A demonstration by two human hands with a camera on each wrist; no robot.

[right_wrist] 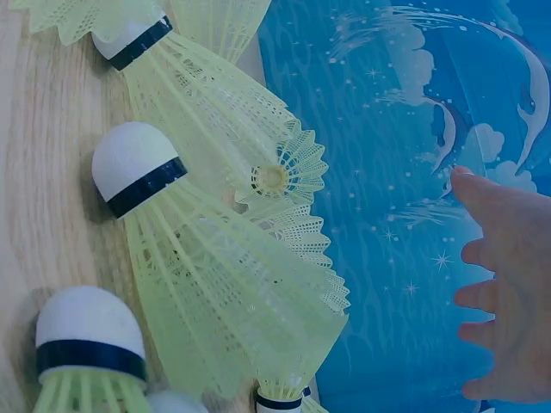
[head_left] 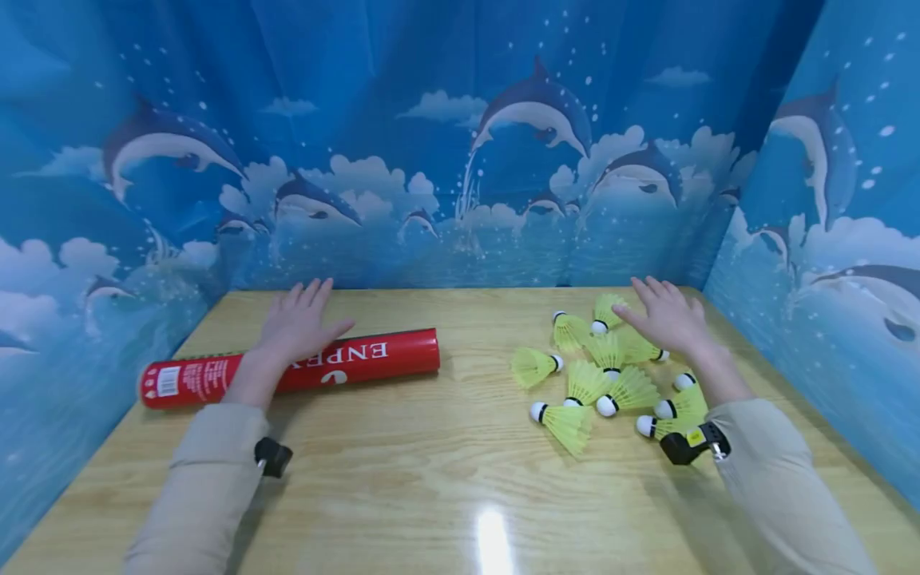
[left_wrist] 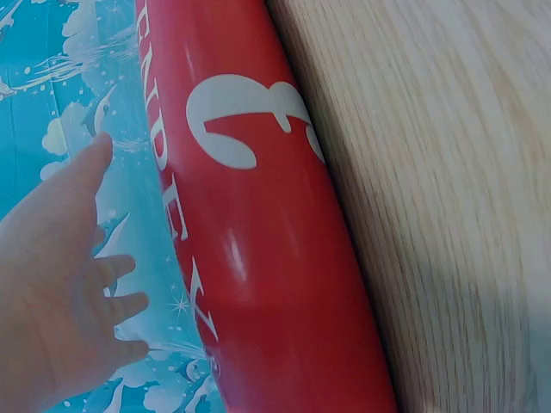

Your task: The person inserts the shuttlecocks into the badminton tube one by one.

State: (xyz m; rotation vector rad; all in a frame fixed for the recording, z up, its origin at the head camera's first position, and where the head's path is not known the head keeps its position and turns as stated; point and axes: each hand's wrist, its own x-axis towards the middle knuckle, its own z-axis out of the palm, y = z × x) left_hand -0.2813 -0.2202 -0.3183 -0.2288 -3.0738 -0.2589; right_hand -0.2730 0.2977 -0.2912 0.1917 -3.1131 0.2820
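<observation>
A red shuttlecock tube [head_left: 388,354] with white lettering lies on its side at the left of the table. Above it my left hand [head_left: 296,321] is held with the fingers spread, holding nothing; in the left wrist view the hand [left_wrist: 60,284] appears beside the tube [left_wrist: 258,232]. On the right, several yellow shuttlecocks [head_left: 629,389] with white tips lie in a loose group. My right hand [head_left: 668,318] is extended over the far right of that group, its fingers straight and nothing in it. The right wrist view shows it [right_wrist: 516,284] apart from the shuttlecocks [right_wrist: 232,284].
The light wooden table [head_left: 402,463] has a bright reflection near its front. A blue curtain with dolphins [head_left: 402,160] hangs along the back and both sides. One shuttlecock [head_left: 532,366] lies at the left edge of the group, closest to the tube.
</observation>
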